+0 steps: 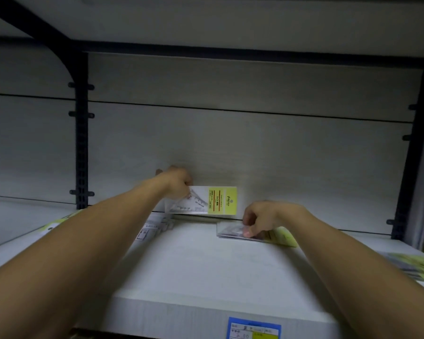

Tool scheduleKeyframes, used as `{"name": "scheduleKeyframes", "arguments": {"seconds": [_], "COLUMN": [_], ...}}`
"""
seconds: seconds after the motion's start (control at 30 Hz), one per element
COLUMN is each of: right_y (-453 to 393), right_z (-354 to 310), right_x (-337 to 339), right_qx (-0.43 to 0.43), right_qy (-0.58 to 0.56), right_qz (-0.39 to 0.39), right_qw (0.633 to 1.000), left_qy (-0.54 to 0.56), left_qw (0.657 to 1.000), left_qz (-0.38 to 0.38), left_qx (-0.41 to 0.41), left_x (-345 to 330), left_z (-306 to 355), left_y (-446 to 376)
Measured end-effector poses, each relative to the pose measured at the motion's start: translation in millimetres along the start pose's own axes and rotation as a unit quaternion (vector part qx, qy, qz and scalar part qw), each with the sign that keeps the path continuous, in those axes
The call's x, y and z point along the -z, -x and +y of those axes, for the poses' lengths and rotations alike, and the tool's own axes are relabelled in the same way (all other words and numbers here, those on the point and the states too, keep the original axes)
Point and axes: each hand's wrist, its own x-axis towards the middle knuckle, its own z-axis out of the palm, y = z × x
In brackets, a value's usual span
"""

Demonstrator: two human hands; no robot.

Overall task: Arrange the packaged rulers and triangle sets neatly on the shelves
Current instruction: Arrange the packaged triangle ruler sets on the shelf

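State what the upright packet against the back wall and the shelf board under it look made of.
Upright triangle-set packet: seemingly glossy clear plastic sleeve, ruler markings showing through, with a matte yellow paper-like label. White shelf board: likely matte laminated wood or coated metal; flat, dull, with faint grain.

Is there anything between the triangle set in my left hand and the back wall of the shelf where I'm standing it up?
Nothing visible. The left hand holds the triangle set upright against the back panel. The flat packs under the right hand lie further forward on the shelf.
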Motion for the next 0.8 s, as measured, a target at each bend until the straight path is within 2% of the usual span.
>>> {"name": "scheduleKeyframes", "arguments": {"seconds": [0.17, 0.3, 0.4, 0.67, 0.8], "right_y": [6, 12, 20, 54, 93], "right_z": [-4, -2, 3, 18, 40], "right_x": [4, 11, 22, 42, 56], "right_qx": [0.002, 0.012, 0.016, 0.004, -0.012], "right_qy": [-0.001, -0.088, -0.142, -0.121, -0.097], "right_qz": [0.009, 0.061, 0.074, 0.213, 0.237], "right_qw": [1.000, 0.994, 0.987, 0.969, 0.967], "left_qy": [0.037, 0.045, 0.056, 0.047, 0.014], "left_qw": [0.999, 0.996, 0.996, 0.996, 0.996], "left_qz": [0.033, 0.072, 0.074, 0.073, 0.071], "left_qx": [0.004, 0.007, -0.002, -0.014, -0.057], "left_x": [0, 3, 6, -5, -4], "left_z": [6, 12, 16, 50, 90], "left_y": [-3, -9, -14, -29, -23]}}
